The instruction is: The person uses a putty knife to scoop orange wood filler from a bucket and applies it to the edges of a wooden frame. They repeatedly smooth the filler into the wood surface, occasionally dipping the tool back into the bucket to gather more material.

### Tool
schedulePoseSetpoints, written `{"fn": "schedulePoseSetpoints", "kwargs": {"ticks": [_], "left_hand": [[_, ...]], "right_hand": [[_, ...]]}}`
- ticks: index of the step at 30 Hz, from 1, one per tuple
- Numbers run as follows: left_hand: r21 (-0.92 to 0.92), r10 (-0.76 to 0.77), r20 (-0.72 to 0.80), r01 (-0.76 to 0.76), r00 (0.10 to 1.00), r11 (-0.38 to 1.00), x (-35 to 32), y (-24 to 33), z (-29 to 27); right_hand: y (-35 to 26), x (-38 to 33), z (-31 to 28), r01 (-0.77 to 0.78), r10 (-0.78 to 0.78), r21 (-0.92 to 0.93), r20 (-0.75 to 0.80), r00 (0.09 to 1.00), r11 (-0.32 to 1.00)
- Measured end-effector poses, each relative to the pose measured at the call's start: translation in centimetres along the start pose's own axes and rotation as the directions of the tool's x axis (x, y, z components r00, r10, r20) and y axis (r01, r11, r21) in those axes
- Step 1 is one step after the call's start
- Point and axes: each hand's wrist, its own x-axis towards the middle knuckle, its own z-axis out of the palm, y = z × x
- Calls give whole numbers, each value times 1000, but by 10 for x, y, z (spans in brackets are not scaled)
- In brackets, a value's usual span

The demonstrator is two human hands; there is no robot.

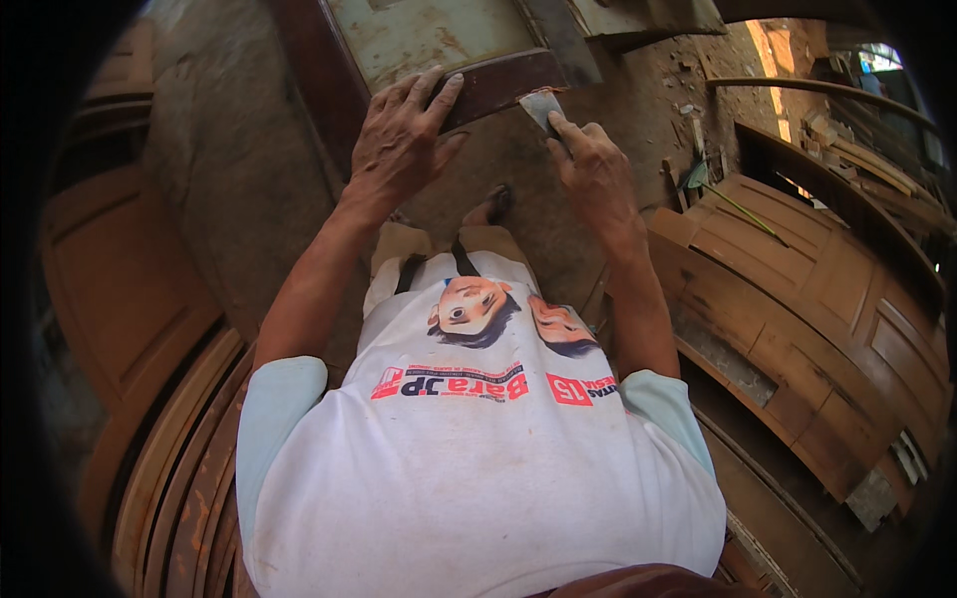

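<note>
A dark brown wooden frame (pixel 495 88) with a pale, stained panel (pixel 429 40) lies in front of me at the top of the head view. My left hand (pixel 401 135) rests on the frame's near rail, its fingers stretched out over the wood and its thumb apart, beside the near edge. In my right hand (pixel 590 164) is a putty knife (pixel 541 107) with a flat metal blade, my fingers closed round the handle. The blade's tip touches the rail near its right corner, where a reddish-brown smear shows. Its handle is mostly hidden by my fingers.
Brown panelled doors lean in a stack (pixel 130 299) on my left. More wooden door panels (pixel 788 299) stand on the right, with a thin green stick (pixel 745 213) on them. Wood scraps (pixel 867 164) lie beyond. My foot (pixel 488 204) stands on the bare floor (pixel 234 130).
</note>
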Motion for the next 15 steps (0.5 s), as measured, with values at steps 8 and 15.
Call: {"fn": "schedulePoseSetpoints", "kwargs": {"ticks": [8,15], "left_hand": [[3,2,2,-2,1000,1000,0,2,2],[3,-3,-8,3,1000,1000,0,3,3]], "right_hand": [[24,1,-5,-44,43,-37,-28,999,998],[12,8,-13,-83,84,59,-25,996,995]]}}
